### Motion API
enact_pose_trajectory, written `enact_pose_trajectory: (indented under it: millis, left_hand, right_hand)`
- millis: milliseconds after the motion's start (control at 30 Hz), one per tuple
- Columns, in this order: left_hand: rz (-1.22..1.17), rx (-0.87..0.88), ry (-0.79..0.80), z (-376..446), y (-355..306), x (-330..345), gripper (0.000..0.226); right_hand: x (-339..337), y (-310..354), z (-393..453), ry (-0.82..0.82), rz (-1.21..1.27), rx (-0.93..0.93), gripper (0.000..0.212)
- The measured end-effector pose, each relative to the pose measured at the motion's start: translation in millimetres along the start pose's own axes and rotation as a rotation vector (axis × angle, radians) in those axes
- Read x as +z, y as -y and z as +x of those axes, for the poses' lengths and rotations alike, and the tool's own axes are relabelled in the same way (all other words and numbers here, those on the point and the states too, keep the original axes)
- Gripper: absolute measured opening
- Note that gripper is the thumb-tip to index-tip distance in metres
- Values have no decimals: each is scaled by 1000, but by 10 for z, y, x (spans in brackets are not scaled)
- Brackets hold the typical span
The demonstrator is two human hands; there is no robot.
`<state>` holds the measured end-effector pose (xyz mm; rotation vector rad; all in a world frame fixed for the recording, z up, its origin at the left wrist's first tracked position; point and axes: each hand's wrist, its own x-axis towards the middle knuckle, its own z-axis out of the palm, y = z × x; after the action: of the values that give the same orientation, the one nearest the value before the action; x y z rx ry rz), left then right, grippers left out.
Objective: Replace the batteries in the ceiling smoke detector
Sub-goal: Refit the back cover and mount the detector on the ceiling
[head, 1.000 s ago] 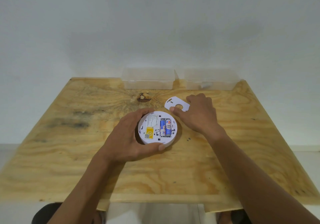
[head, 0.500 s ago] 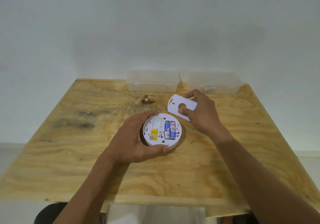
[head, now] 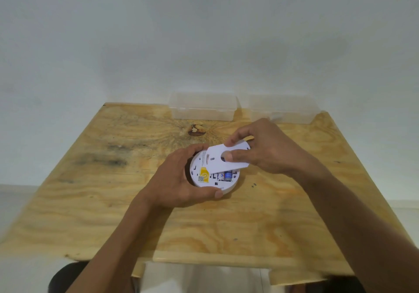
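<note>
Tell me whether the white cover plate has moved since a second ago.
Yes. The white cover plate, pinched by the right hand, has come off the table toward the camera and now overlaps the smoke detector.

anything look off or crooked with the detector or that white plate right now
Only the white plate is askew: the right hand pinches it tilted over the smoke detector, not seated, so the batteries show below its edge. The left hand grips the detector flat on the table. No damage visible.
</note>
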<state>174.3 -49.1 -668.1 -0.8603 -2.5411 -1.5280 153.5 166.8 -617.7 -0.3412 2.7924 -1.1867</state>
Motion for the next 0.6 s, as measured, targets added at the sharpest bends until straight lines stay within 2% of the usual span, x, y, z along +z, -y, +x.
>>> enact_pose_trajectory:
  millis: [133,200,367,600]
  left_hand:
    - [17,-10,4,-1,27,-3,67]
    - [17,-11,3,-5,47,1,71]
    - [0,-24,-3,-7,54,3,74]
    - [-33,-39,5,-7,63,11,71]
  right_hand:
    - [-51,99,-38,115,-156,-24,59]
    - [-57,144,-43,136,-246,-36,66]
    - [-1,166,-34,154,-467,-123,63]
    - [98,179,-83,137,-374,-264,46]
